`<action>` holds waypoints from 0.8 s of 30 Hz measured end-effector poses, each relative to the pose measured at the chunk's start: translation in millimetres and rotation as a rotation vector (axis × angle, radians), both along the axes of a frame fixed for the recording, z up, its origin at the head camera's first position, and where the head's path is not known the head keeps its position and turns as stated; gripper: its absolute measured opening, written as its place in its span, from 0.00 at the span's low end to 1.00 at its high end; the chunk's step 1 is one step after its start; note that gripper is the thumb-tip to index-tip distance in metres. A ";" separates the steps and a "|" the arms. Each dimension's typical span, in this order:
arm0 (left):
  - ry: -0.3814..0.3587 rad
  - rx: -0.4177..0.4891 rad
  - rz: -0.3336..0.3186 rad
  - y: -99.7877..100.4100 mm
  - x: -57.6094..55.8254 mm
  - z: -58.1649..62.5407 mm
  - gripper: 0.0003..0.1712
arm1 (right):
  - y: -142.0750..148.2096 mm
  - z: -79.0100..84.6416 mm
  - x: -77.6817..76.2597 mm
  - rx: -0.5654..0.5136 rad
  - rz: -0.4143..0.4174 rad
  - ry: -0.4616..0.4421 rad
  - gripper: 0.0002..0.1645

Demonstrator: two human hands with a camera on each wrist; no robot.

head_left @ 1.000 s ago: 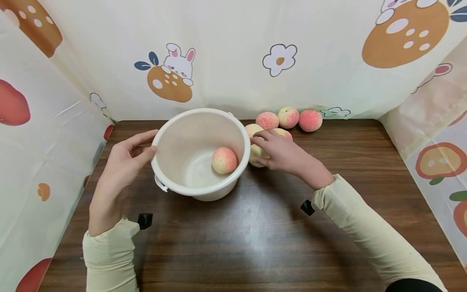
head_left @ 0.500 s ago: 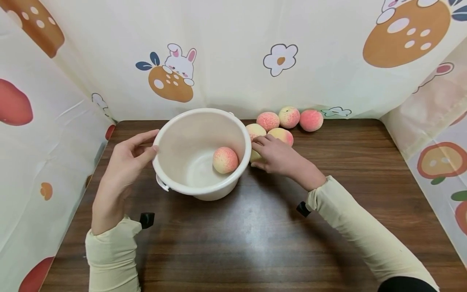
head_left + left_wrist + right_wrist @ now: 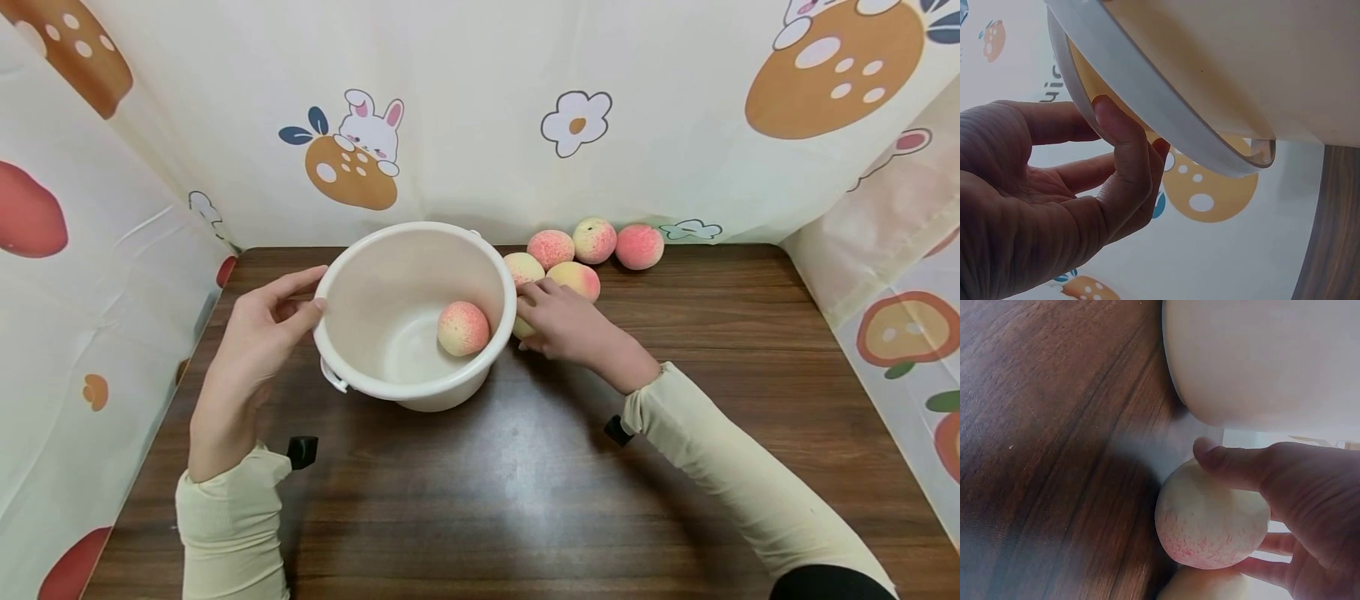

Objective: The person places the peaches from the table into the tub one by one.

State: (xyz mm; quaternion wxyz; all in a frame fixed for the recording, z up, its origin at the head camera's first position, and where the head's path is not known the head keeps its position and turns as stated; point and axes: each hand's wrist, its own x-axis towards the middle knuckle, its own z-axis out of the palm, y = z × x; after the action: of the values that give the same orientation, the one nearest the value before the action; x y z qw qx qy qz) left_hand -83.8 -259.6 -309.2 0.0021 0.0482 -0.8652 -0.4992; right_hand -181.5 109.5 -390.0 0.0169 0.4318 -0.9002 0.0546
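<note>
A cream bucket (image 3: 375, 292) stands on the table with its mouth tilted toward me and one peach (image 3: 462, 328) inside. At its left side my left hand (image 3: 251, 346) pinches the edge between thumb and fingers; the left wrist view has these fingertips on the thin white handle (image 3: 1075, 75) lying along the rim. My right hand (image 3: 566, 327) is just right of the bucket, gripping a yellowish peach (image 3: 1210, 525) with pink speckles. In the right wrist view the thumb lies on its bucket side and fingers reach around its other side. From the head view this peach is mostly hidden.
Behind the right hand lie two pale peaches (image 3: 522, 267) close together. Farther back, a row of pinker peaches (image 3: 551, 249) rests by the patterned cloth (image 3: 480, 125). The cloth encloses the brown wooden table (image 3: 480, 500) at the back and both sides.
My right hand has moved slightly left and its fingers have closed in around the peach beside the bucket. The left hand and bucket have stayed nearly still.
</note>
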 end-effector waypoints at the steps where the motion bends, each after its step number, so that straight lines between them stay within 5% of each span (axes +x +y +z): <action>1: 0.001 0.001 0.000 -0.1 -0.1 -0.1 0.28 | -0.3 -0.4 0.1 0.008 -0.001 0.005 0.40; 24: 0.006 0.010 0.000 0.8 0.6 0.3 0.28 | -1.0 -7.1 0.8 0.043 0.032 0.076 0.42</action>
State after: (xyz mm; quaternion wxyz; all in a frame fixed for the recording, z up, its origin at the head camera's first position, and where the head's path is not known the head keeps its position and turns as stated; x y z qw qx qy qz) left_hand -83.2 -258.8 -308.9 0.0043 0.0467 -0.8625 -0.5038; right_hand -180.7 108.5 -397.0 0.0407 0.4484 -0.8927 0.0191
